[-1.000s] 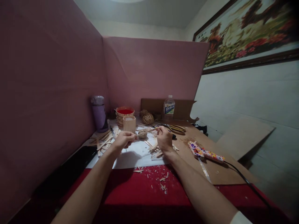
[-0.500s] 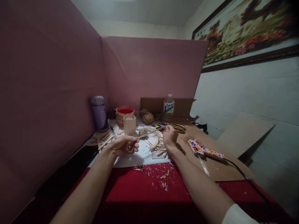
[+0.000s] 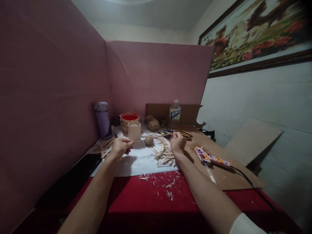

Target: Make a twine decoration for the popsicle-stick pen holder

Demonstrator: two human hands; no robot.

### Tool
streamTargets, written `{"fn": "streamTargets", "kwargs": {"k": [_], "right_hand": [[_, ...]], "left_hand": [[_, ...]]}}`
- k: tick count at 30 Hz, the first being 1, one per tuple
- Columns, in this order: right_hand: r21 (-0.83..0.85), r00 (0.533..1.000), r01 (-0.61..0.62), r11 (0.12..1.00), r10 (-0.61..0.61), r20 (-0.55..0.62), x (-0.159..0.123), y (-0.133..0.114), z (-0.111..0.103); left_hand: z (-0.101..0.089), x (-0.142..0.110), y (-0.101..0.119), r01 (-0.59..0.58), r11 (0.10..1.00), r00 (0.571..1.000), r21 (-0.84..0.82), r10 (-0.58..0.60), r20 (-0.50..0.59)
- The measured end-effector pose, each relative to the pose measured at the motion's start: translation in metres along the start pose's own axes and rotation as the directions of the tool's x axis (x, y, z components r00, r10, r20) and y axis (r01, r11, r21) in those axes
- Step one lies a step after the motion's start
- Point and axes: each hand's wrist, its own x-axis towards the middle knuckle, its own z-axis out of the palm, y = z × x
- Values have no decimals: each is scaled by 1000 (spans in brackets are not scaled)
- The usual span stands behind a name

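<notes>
Evidently, left hand (image 3: 120, 147) and right hand (image 3: 178, 143) both pinch thin brown fibre strand (image 3: 158, 136), stretched taut between them; uneven pull could slip it loose.

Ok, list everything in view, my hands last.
thin twine strand: one, tan, centre
twine balls: at least two, tan, centre and rear
round stick basket: one, tan and red, rear left
wooden-stick cup: one, pale, before the basket
flat wooden sticks: many, pale, left and centre
paper sheet: one, white, centre
cylindrical flask: one, purple, rear left
labelled plastic bottle: one, clear, rear
metal scissors: one, gold-handled, rear right
flower-patterned corded gun: one, multicoloured, right
cardboard pieces: at least two, brown, right and rear
tablecloth: one, red, front
framed picture: one, multicoloured, upper right
partition panels: two, pink, left and rear
glossy flat object: one, black, left
left hand, right hand: one each, bare, holding the strand
</notes>
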Motion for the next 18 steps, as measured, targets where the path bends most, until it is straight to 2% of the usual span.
{"fn": "streamTargets", "kwargs": {"k": [5,6,8,10,12,14,15,16,17,18], "right_hand": [[-1,998,63,998,-63,-6,-4,-2,0],[20,995,101,995,-101,-4,-5,-3,0],[55,982,189,980,-191,18,-7,-5,0],[71,952,297,952,-301,53,-11,-8,-1],[70,899,420,905,-425,104,-19,-13,-2],[89,788,575,813,-580,208,-30,-19,-3],[105,715,644,758,-645,271,-36,-22,-3],[125,621,715,688,-707,339,-42,-25,-3],[140,523,774,618,-747,410,-47,-27,-3],[136,453,813,566,-762,463,-51,-30,-3]], "left_hand": [[-3,5,-1,-41,999,989,-13,38,-143],[-4,6,-2,-53,998,982,46,60,-178],[-8,8,-6,-72,961,957,269,143,-252],[-12,7,-8,-47,834,922,549,248,-298],[-11,2,-7,-27,654,875,756,381,-298],[-4,-5,-3,-117,506,787,855,572,-231],[1,-9,-1,-199,479,742,855,644,-188],[8,-13,2,-321,476,727,819,678,-109],[16,-17,4,-433,533,732,727,678,-61],[24,-20,5,-504,637,779,583,627,-13]]}}
